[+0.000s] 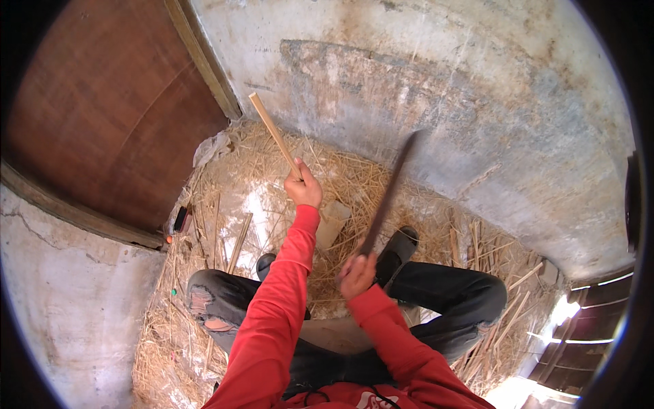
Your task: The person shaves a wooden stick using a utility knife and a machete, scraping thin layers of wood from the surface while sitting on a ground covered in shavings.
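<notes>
Red long-sleeved sweatshirt (272, 320) arms reach forward over black jeans (446, 290) torn at the knees, which bend out left and right of a pale, squarish block (332, 223) on the floor. Just left of the block and beyond it, the bare left hand (304, 187) has its fingers wrapped tightly around the lower end of a straight, pale wooden stick (272, 129), which points away up and leftward from the block. Right of the block and nearer the wearer, the bare right hand (357, 274) has its fingers clamped on the near end of a long, narrow, dark blade-like tool (388, 194); it slants up past the block's right side, its tip blurred, apart from the stick. Golden straw (177, 341) surrounds the block, and a stained, greyish wall (477, 102) rises beyond it.
</notes>
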{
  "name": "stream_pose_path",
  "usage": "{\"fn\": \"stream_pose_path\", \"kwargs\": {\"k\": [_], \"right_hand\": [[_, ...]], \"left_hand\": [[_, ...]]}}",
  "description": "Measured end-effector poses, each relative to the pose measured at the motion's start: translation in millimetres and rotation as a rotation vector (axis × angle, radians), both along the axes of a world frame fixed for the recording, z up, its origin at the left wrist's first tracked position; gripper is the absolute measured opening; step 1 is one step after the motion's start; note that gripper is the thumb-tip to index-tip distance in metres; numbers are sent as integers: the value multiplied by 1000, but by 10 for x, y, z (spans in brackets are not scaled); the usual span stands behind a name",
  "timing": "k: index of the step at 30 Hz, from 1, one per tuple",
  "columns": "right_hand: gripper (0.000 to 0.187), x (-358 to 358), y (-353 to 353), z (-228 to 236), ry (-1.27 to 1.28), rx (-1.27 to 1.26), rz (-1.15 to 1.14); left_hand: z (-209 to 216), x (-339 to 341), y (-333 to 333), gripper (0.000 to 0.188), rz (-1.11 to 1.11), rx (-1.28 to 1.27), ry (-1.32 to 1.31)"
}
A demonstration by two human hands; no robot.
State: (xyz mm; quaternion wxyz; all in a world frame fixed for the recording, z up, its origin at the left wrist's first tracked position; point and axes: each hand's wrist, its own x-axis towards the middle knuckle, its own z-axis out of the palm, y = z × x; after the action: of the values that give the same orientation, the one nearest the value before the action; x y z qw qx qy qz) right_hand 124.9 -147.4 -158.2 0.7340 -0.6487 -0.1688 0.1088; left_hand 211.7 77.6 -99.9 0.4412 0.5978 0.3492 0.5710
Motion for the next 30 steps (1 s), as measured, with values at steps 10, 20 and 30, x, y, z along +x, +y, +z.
{"fn": "stream_pose_path", "kwargs": {"k": [10, 20, 30], "right_hand": [[34, 114, -84, -866, 63, -326, 89], [40, -181, -251, -1030, 157, -544, 135], [32, 20, 61, -10, 117, -63, 21]], "left_hand": [[-117, -143, 139, 53, 22, -51, -9], [-82, 17, -20, 52, -18, -22, -1], [-69, -84, 38, 57, 18, -54, 26]]}}
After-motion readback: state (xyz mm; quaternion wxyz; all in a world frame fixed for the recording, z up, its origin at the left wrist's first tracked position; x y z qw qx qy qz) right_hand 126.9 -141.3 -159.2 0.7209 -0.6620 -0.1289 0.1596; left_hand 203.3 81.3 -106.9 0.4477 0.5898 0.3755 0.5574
